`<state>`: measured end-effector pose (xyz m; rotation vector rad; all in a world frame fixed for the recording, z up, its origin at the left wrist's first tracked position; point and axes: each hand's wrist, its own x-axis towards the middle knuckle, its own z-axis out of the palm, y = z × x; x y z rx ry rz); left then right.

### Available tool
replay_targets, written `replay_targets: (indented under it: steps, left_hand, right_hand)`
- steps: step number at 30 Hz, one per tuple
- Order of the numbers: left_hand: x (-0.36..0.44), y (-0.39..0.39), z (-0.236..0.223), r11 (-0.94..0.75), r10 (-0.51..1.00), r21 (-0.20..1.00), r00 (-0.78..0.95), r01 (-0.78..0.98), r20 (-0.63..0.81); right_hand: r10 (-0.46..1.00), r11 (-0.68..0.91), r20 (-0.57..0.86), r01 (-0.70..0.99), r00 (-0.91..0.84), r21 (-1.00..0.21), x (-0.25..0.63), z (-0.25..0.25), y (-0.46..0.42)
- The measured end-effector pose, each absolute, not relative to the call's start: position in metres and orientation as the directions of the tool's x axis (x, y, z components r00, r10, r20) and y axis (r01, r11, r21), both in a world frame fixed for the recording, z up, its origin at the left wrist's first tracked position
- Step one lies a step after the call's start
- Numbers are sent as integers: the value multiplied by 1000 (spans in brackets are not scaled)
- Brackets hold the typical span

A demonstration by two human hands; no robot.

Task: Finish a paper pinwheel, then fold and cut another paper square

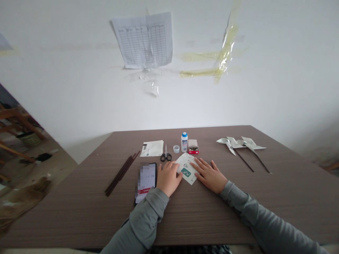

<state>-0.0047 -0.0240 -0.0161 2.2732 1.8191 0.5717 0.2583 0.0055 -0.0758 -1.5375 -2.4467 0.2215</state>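
Note:
A printed square of paper (189,163) lies on the table, turned so that one corner points toward me. My left hand (168,177) rests at its left edge, fingers stretched out and the thumb touching the paper. On the right edge lies my right hand (210,176), its fingers flat and spread. Just beyond the left hand are scissors (166,156) with dark handles. Behind the paper stand a small clear cup (176,149), a white bottle with a blue cap (184,143) and an open red box of small metal pieces (193,148).
Left of my left hand lies a phone (146,181) with its screen lit. Farther left are several dark brown sticks (122,174) and a stack of paper squares (152,148). At the right lie two paper pinwheels (241,144) on sticks. A white wall (90,88) borders the table's far edge.

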Motion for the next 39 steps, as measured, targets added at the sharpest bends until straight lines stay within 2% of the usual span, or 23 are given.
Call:
replay_targets:
  steps: [8,15,19,23,33,39]
  left_hand:
    - [-24,-14,-5,-39,983,179,6,983,182]
    - [-29,-14,0,-42,997,131,32,990,72]
    - [-27,-16,4,-26,998,116,18,993,67]
    - [-30,-14,6,-21,995,158,4,987,103]
    - [-29,-12,8,-50,977,289,-13,956,213]
    - [-20,-16,1,-194,949,411,64,891,310]
  right_hand:
    - [899,437,84,868,-430,-236,263,-69,6]
    - [911,380,-44,878,-409,-291,260,-50,1]
    - [911,360,-90,882,-402,-304,259,-40,-2]
    - [912,351,-106,890,-395,-291,259,-41,-2]
    - [930,346,-13,884,-368,-314,256,-50,1]
    - [918,367,-46,887,-394,-280,259,-48,2]
